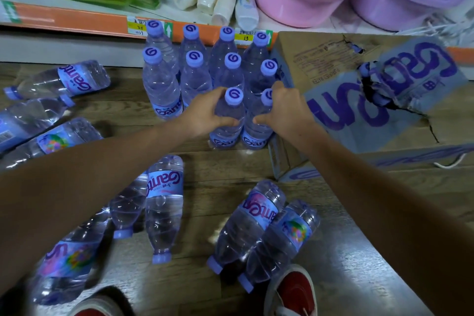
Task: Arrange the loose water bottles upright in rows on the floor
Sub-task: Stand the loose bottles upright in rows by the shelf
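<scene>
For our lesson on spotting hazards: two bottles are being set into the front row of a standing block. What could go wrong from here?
1. The left hand and right hand each grip a bottle tight against the standing bottles; a nudge may topple them.
2. Loose bottles lie by the shoes, so a step could roll one.

A dark wood-plank floor [359,251] shines with glare below a low white shelf with an orange edge strip [77,19].
</scene>
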A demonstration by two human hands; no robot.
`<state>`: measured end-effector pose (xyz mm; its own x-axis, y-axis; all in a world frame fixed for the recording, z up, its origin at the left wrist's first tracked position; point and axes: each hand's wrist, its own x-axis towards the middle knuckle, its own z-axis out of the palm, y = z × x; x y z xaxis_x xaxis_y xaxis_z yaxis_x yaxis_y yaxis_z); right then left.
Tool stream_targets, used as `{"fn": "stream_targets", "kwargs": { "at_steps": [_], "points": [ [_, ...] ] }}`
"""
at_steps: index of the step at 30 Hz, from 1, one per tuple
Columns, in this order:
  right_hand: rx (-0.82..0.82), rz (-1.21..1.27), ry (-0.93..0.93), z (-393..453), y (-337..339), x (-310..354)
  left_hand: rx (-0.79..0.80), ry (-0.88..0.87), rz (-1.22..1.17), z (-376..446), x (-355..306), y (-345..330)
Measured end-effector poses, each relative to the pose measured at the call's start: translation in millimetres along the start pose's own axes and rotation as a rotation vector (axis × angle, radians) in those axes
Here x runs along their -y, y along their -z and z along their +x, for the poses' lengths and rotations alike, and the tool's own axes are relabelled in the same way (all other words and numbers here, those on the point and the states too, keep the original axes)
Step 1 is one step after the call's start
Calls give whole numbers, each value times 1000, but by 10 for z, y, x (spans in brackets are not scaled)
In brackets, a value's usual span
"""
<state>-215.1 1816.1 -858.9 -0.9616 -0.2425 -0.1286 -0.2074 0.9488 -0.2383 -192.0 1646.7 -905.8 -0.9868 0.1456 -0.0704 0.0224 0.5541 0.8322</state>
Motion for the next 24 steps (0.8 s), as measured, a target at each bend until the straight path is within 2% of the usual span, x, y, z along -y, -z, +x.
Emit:
{"fn": "stream_targets", "kwargs": {
  "at_steps": [8, 11, 16, 24],
  "points": [
    [-2, 11, -52, -37, -13, 44, -75, 6, -53, 4, -12, -92],
    [-34, 208, -130, -87, -89, 20, -71, 8, -72, 30, -15, -150],
    [-217, 651, -172, -207, -349, -51, -51, 5, -109, 39, 22, -105],
    [-265, 747, -137, -196, -458, -86, -28, 25, -108, 49, 61, -96]
  ]
}}
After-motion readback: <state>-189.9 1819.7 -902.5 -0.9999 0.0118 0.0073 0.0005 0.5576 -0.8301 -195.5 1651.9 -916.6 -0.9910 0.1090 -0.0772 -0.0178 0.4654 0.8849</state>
